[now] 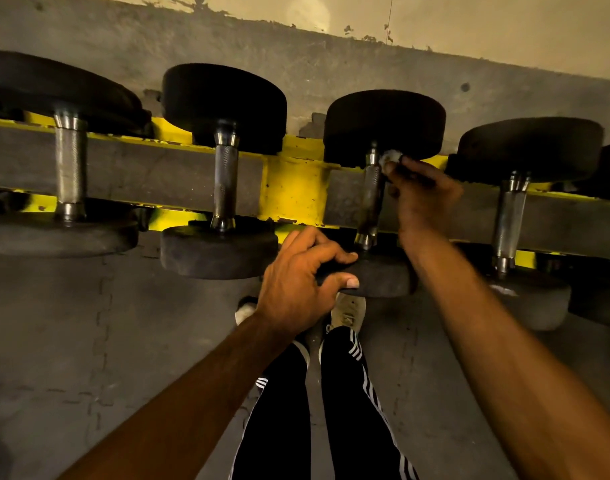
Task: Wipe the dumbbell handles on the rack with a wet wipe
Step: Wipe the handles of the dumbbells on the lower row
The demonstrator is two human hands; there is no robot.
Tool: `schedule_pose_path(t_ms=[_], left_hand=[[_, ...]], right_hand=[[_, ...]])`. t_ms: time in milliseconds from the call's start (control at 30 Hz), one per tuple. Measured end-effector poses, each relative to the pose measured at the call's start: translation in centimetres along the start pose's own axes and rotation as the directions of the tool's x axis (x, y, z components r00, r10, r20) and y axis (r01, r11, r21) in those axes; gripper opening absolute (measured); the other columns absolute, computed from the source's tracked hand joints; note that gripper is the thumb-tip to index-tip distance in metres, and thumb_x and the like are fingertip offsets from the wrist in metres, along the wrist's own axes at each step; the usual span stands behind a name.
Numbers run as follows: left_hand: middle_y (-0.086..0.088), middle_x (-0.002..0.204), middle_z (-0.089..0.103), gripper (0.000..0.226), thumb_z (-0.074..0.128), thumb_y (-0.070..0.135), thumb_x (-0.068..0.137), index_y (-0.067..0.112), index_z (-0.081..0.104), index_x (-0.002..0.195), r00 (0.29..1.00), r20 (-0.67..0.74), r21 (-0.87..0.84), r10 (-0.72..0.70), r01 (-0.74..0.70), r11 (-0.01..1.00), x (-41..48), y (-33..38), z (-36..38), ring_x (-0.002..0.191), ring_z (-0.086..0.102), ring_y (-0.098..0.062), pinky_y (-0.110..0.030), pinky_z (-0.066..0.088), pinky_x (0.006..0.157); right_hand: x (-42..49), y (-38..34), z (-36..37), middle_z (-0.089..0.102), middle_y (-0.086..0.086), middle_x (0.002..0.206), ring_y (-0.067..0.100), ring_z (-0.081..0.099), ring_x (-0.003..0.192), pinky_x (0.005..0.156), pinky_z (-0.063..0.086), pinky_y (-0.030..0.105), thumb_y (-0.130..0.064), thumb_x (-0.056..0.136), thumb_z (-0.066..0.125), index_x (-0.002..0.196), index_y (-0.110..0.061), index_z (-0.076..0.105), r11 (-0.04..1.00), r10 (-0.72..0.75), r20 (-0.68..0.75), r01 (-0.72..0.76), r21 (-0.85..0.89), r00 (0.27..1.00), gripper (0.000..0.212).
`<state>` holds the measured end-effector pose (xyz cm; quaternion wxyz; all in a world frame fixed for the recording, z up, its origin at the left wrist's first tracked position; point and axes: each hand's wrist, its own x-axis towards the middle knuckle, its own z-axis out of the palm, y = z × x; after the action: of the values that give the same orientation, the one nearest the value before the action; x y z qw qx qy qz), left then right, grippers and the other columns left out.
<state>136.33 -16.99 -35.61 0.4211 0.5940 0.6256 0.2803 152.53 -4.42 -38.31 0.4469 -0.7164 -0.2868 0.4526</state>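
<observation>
The yellow rack (293,192) is carrying four dumbbells side by side, each lying near-to-far across its two rails, with another only partly showing at the right edge. On the third dumbbell (383,126) from the left, the right hand (421,195) is pinching a crumpled wet wipe (390,161) against the far end of the handle (371,199), just beside the far head. The left hand (303,282) is gripping that dumbbell's near head, fingers curled over its rim. Open gaps are separating neighbouring handles; the near heads are overhanging the floor (71,341), and the wall (296,57) is standing close behind the far heads.
</observation>
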Motion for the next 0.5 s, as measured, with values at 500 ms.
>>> schedule_pose_path(t_ms=[500], left_hand=[[0.012,0.098,0.055,0.034,0.071,0.050,0.072,0.031,0.074,0.100,1.000,0.000,0.000,-0.025,0.025,1.000,0.0,0.3,-0.1,0.101,0.054,-0.014,-0.042,0.052,0.078]], right_hand=[[-1.0,-3.0,1.9,0.065,0.008,0.118,0.032,0.060,0.109,0.075,0.033,0.030,-0.027,0.099,0.048,0.112,-0.021,0.067,-0.067,0.040,0.766,0.767,-0.639,0.642,0.023]])
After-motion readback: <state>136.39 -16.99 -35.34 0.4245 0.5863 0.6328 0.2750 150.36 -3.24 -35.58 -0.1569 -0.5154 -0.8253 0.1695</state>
